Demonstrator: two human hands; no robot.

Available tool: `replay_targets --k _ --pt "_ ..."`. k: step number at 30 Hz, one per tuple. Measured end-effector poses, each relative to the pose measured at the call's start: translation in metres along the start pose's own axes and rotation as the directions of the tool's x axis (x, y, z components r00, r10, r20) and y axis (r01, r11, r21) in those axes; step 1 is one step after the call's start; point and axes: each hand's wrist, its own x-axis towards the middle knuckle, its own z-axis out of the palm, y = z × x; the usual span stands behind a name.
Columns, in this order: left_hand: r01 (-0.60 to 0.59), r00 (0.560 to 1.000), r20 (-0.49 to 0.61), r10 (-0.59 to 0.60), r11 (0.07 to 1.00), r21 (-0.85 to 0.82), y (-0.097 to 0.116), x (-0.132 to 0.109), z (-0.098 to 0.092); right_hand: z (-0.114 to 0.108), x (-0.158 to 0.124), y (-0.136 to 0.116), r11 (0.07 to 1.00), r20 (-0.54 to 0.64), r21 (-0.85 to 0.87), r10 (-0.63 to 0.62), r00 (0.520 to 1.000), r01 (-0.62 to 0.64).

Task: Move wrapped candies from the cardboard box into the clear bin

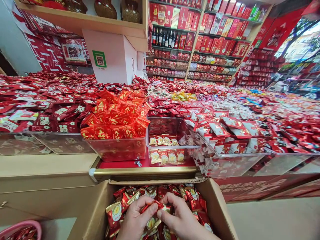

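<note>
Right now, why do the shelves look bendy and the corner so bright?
Head view: the wide lens bends the red-box shelves at the edges; daylight washes out the window corner; both hands in the brown cardboard box look sharp.

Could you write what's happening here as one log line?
left hand and right hand: gathering red-gold candy packets | place: cardboard box | nearby: nearly empty clear bin

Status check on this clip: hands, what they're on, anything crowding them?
Left hand and right hand both pinching candy packets inside the cardboard box. Nearly empty clear bin above. Nothing blocking.
</note>
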Motion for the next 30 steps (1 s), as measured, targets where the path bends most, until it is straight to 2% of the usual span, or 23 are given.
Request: replay_targets --k 4,7,10,12,17,21,24,26,30 --pt "0.017 0.998 -0.053 -0.023 0.994 -0.111 -0.004 0.003 0.001 0.001 0.003 0.0 0.991 0.015 0.128 0.029 0.999 -0.031" --pt "0.031 0.994 -0.097 -0.043 0.992 -0.121 -0.002 0.004 0.002 0.001 0.004 0.002 0.987 0.028 0.154 0.035 0.999 -0.039" --pt "0.038 0.99 -0.129 -0.057 0.988 -0.149 0.0 0.003 0.004 0.001 0.004 0.003 0.977 -0.027 0.203 0.069 0.997 -0.062" --pt "0.046 0.988 -0.139 -0.075 0.978 -0.202 0.001 0.002 0.005 0.001 0.004 0.002 0.953 -0.046 0.291 0.108 0.993 -0.09" --pt "0.071 0.984 -0.134 -0.115 0.953 -0.293 0.003 0.001 0.009 0.0 0.007 -0.007 0.865 -0.001 0.47 0.199 0.98 -0.175" --pt "0.092 0.979 -0.139 -0.149 0.932 -0.349 0.003 0.002 0.01 -0.003 0.008 -0.01 0.841 0.014 0.499 0.235 0.972 -0.211" --pt "0.1 0.969 -0.172 -0.179 0.916 -0.388 0.003 0.003 0.011 -0.004 0.009 -0.008 0.852 -0.018 0.479 0.25 0.968 -0.211" --pt "0.123 0.969 -0.145 -0.197 0.905 -0.407 0.004 0.002 0.011 -0.004 0.009 -0.006 0.853 -0.038 0.483 0.244 0.969 -0.196" --pt "0.159 0.974 -0.101 -0.202 0.931 -0.328 0.007 0.001 0.012 -0.004 0.01 -0.005 0.835 -0.035 0.52 0.234 0.971 -0.183"
